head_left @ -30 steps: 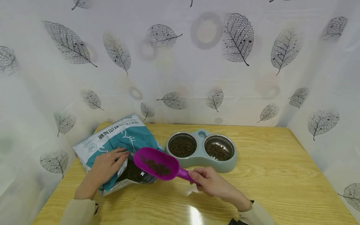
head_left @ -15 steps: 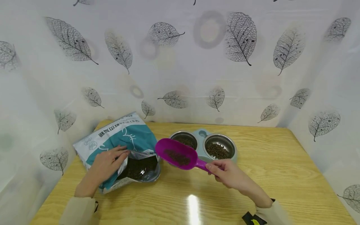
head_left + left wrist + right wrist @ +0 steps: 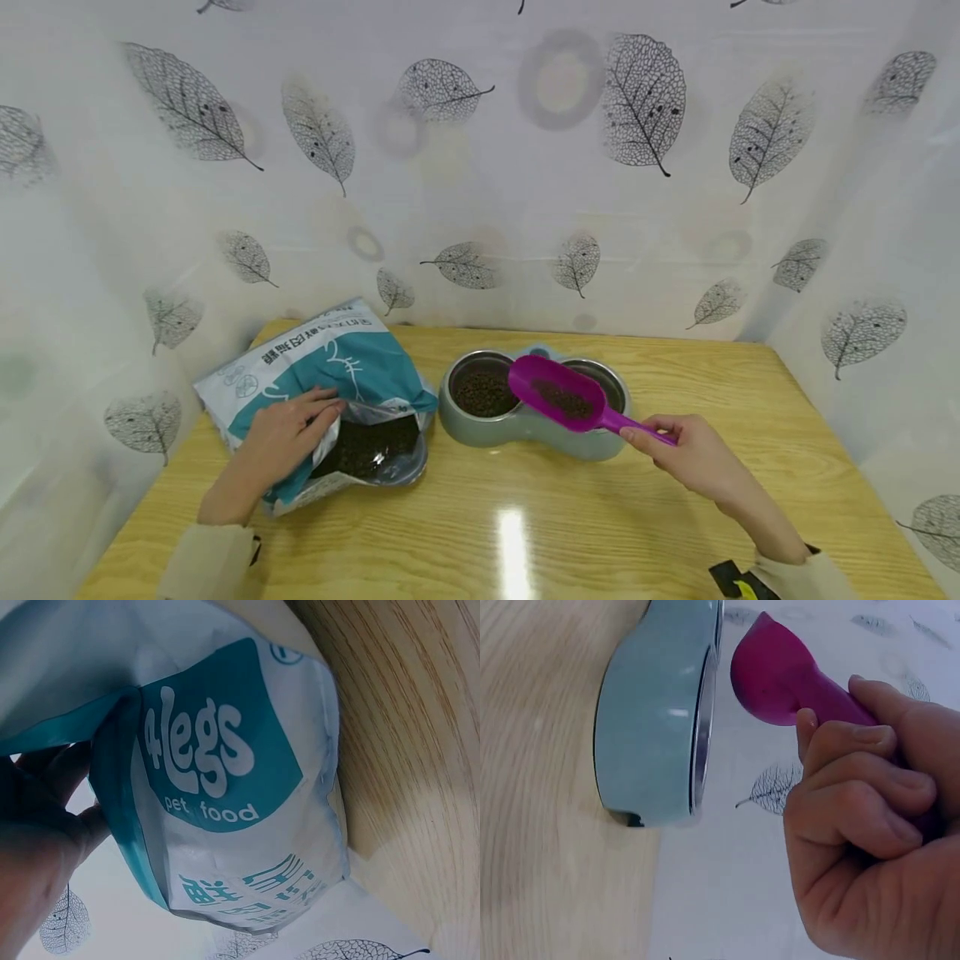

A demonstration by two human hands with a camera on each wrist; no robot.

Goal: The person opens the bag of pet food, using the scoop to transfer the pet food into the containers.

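Observation:
My right hand [image 3: 693, 454] grips the handle of a magenta scoop [image 3: 562, 387], its fingers curled round it in the right wrist view. Brown kibble lies in the scoop, which hovers over the right part of a pale blue-green double pet bowl [image 3: 517, 431]. Kibble shows in the left steel bowl; the scoop covers much of the right one. On the left, my left hand [image 3: 281, 446] holds the folded edge of a teal and white pet food bag [image 3: 360, 358] at its mouth. More dark kibble is inside the bag. The left wrist view shows the bag's printed side [image 3: 217, 750] beside my fingers [image 3: 67, 772].
Everything stands on a wood-grain table [image 3: 712, 375]. A white curtain with leaf prints [image 3: 480, 183] hangs behind it and at both sides. The bag lies close to the left side of the double bowl.
My right hand has carried the scoop of kibble rightward from above the bag's mouth to above the right bowl. My left hand and the bag have hardly moved.

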